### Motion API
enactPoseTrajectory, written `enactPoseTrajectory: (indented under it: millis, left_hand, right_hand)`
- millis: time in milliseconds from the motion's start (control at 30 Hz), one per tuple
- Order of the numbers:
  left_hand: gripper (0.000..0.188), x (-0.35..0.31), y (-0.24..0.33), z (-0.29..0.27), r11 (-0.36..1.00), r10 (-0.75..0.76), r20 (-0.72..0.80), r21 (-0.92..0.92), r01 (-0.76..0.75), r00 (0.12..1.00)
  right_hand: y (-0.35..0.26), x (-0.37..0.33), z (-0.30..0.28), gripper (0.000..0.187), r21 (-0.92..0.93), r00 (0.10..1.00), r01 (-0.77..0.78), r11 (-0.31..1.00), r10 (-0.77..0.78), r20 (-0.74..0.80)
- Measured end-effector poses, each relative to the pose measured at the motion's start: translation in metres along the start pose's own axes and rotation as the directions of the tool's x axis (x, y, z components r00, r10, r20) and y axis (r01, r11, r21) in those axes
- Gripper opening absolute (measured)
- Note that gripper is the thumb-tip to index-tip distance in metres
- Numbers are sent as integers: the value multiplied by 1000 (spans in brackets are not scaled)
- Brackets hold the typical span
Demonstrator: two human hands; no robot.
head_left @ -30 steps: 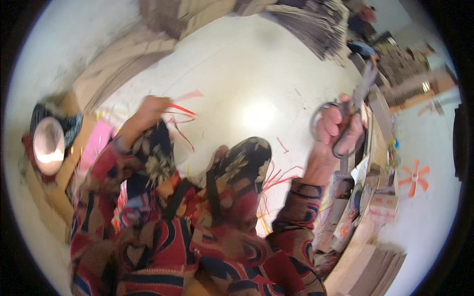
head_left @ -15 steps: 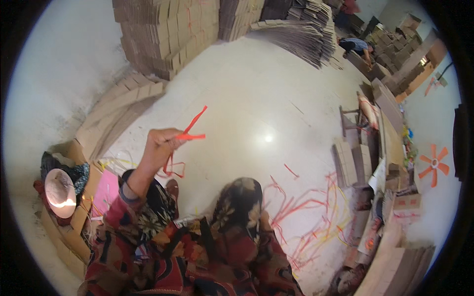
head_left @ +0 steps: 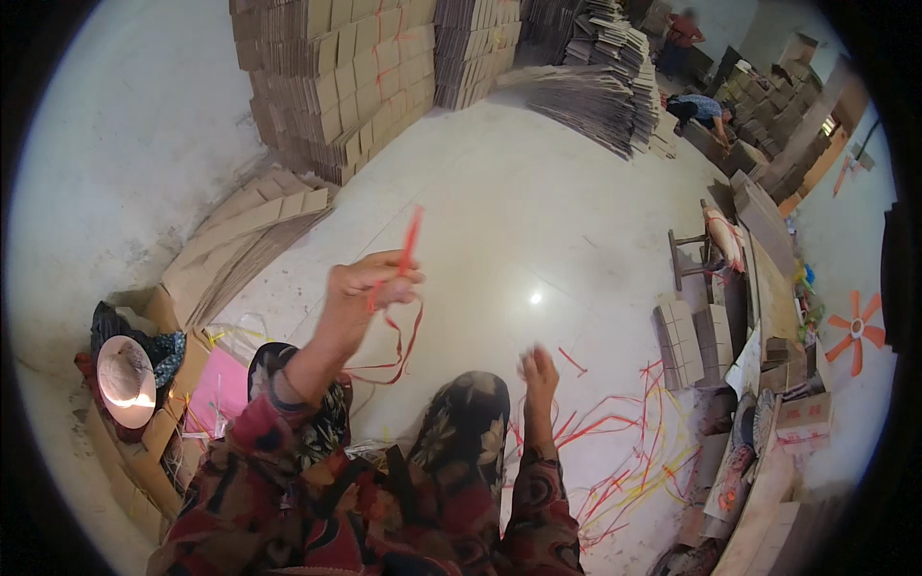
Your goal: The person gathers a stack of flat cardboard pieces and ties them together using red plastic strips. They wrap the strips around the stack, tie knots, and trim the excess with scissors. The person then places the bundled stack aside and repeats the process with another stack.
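Note:
Raised in front of my left knee, my left hand (head_left: pixel 360 293) is closed around a red plastic strap (head_left: pixel 412 238). One end of the strap stands up above the fingers, and the rest hangs in a loop below the hand. My right hand (head_left: pixel 540 372) hovers beyond my right knee, over the floor, near a short red strap piece (head_left: pixel 573 360). Motion smears its fingers, so whether they hold anything does not show. Many loose red and yellow straps (head_left: pixel 629 422) lie scattered on the floor to the right of it.
Tall stacks of flat cardboard (head_left: pixel 336 77) stand at the back, with a lower pile (head_left: pixel 254 216) by the left wall. A hat (head_left: pixel 126 374) rests at the left. On the right are a wooden stool (head_left: pixel 687 257), cardboard bundles (head_left: pixel 675 344) and an orange fan (head_left: pixel 855 332). Two people are far off.
My left hand has moved right with the red strap, whose lower part now hangs in a wider loop. My right hand has come into view from below. The view has shifted slightly.

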State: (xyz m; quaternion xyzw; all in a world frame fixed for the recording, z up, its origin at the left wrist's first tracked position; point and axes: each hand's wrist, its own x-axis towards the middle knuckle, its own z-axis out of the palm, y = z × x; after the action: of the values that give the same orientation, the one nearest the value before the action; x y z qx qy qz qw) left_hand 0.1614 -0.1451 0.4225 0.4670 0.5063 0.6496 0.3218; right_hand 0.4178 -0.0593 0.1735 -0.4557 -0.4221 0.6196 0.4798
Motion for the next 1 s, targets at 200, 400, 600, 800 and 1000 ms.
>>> enactPoseTrajectory:
  millis: [200,400,600,800,1000]
  left_hand:
    - [18,-18,36,59,955,23,319,-288,74,948]
    - [18,-37,46,40,849,-42,181,-511,130,983]
    - [37,-56,57,-4,649,-202,148,-720,246,968]
    - [34,-45,62,-144,386,-125,-232,-907,-168,965]
    - [25,-75,80,-82,976,7,-74,-218,-23,997]
  right_hand:
    - [-193,-65,119,45,184,705,283,941,-334,626]
    - [-193,-116,139,15,263,810,-69,962,-99,578]
    - [-192,-144,129,17,77,780,-57,995,-4,626]
    - [-205,-159,112,15,227,886,-28,973,-81,456]
    - [-234,-162,104,16,301,965,162,940,-215,152]
